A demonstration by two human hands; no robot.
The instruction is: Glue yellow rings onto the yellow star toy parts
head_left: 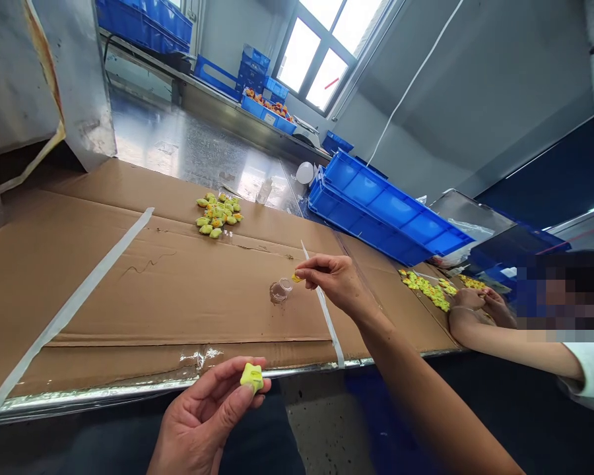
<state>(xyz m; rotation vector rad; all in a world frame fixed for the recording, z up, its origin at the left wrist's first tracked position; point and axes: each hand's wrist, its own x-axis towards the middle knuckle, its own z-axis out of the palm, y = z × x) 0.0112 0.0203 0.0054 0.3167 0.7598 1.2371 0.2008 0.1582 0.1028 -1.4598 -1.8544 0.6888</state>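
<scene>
My left hand point(208, 412) sits low in the view near the cardboard's front edge, its thumb and fingers shut on a small yellow rubbery piece point(252, 377). My right hand point(337, 284) pinches a tiny yellow-orange bit point(297, 278) just beside a small clear plastic cup point(286, 284). A second clear cup or lid point(278, 292) lies against it on the cardboard sheet point(143, 290). Farther back, a heap of yellow pieces with orange marks point(218, 216) rests on the cardboard, out of reach of both hands.
A co-worker's hands point(478, 307) work at the right beside another spread of yellow pieces point(428, 289). Stacked blue plastic crates point(391, 208) stand beyond the cardboard. White tape strips point(64, 316) cross the sheet. A steel table point(193, 148) and more blue crates lie behind.
</scene>
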